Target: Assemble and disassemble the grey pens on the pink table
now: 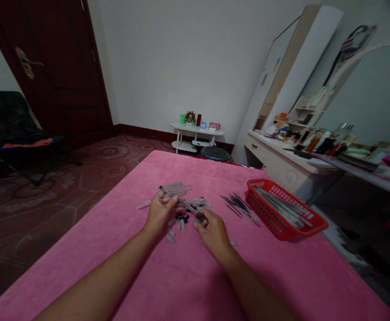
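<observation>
My left hand (pixel 161 211) is closed round a slim grey pen (pixel 182 202), tilted down to the right, with a dark end sticking out past the fingers. At the pen's lower right end, my right hand (pixel 213 231) pinches a small dark pen cap (pixel 199 217); its fingers partly cover it, and I cannot tell whether it touches the pen. Clear pen barrels (pixel 178 187) lie in a row behind my left hand. Between the hands are scattered short clear caps (pixel 171 235) and small black pieces (pixel 182 218).
Thin dark refills (pixel 240 206) lie right of my hands. A red plastic basket (pixel 278 229) next to them holds a bundle of grey sticks (pixel 283 206). Everything rests on a pink cloth-covered table (pixel 168 285). A dressing table (pixel 281 162) stands at the right, a white stand (pixel 183 146) at the back.
</observation>
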{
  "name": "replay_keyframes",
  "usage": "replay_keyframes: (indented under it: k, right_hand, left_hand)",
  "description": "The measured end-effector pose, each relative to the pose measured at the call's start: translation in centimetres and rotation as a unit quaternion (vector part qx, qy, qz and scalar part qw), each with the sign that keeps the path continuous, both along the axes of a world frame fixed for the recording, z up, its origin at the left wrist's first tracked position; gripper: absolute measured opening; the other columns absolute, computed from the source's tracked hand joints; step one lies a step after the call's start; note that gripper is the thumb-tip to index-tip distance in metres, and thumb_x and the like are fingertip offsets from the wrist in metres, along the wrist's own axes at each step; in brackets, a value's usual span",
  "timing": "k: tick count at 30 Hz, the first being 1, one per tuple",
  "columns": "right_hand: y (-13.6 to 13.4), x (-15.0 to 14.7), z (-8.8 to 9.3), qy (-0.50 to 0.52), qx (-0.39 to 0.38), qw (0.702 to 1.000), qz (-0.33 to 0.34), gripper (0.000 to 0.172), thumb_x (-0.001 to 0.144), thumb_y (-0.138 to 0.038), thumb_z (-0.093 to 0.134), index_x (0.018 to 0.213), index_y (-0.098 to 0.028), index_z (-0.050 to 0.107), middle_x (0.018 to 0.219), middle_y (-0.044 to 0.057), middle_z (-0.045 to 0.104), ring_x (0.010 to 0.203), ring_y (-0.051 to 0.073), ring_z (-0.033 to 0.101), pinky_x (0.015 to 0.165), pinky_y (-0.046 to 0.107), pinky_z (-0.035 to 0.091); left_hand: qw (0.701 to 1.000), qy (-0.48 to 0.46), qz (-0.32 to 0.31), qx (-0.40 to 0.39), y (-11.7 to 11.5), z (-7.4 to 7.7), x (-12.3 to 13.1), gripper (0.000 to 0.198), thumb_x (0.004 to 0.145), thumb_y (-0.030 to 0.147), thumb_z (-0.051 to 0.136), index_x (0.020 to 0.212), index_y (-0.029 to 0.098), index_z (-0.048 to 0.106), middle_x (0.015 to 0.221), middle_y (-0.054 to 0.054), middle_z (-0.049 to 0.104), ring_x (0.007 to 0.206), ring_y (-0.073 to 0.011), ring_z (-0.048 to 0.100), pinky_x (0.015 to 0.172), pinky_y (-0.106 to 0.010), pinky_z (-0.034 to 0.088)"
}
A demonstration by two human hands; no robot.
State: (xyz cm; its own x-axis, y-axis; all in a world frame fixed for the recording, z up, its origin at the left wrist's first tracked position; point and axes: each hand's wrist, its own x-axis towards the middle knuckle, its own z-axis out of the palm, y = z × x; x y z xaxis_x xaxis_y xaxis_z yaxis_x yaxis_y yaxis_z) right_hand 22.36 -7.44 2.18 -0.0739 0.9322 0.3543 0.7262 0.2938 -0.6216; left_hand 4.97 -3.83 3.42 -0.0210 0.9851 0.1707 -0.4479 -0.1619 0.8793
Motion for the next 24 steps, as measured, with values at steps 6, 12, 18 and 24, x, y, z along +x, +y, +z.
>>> replay_keyframes:
  k: [6, 12, 18, 24]
  right_hand:
    - [0.1, 0.0, -0.1, 0.037, 0.016, 0.999, -0.009, 0.014, 0.073, -0.019, 0.061, 0.086, -0.021, 0.06, 0.08, 0.001, 0.063, 0.064, 0.013, 0.052, 0.058, 0.023, 0.04]
    - [0.1, 0.0, 0.0, 0.064, 0.012, 0.998, 0.001, 0.016, 0.073, -0.016, 0.06, 0.088, -0.021, 0.061, 0.085, 0.002, 0.064, 0.064, 0.013, 0.054, 0.056, 0.023, 0.041]
    - [0.0, -0.1, 0.0, 0.082, 0.027, 0.996, 0.017, 0.012, 0.073, -0.017, 0.06, 0.084, -0.021, 0.062, 0.083, 0.002, 0.063, 0.068, 0.015, 0.055, 0.059, 0.024, 0.042]
    - [0.0, 0.3, 0.3, 0.113, 0.028, 0.993, 0.028, 0.011, 0.072, -0.016, 0.059, 0.081, -0.02, 0.065, 0.08, 0.003, 0.064, 0.07, 0.016, 0.056, 0.062, 0.025, 0.044]
  left_hand:
    - [1.0, 0.015, -0.008, -0.02, -0.2, 0.2, 0.0, 0.043, 0.068, 0.037, 0.076, 0.09, 0.017, 0.046, 0.072, -0.001, 0.069, 0.061, -0.0185, 0.07, 0.059, -0.03, 0.058]
    - [0.999, 0.022, -0.027, -0.037, -0.3, 0.4, 0.2, 0.046, 0.064, 0.04, 0.078, 0.086, 0.017, 0.045, 0.068, -0.002, 0.069, 0.06, -0.0211, 0.07, 0.057, -0.031, 0.058]
    - [0.996, 0.04, -0.059, -0.055, -0.1, -0.5, 0.1, 0.043, 0.066, 0.037, 0.078, 0.086, 0.017, 0.045, 0.074, -0.004, 0.072, 0.063, -0.0207, 0.071, 0.06, -0.031, 0.058]
    - [0.992, 0.028, -0.103, -0.067, -0.2, -0.6, -0.1, 0.037, 0.065, 0.034, 0.079, 0.081, 0.013, 0.052, 0.079, -0.009, 0.073, 0.07, -0.0204, 0.072, 0.067, -0.028, 0.059]
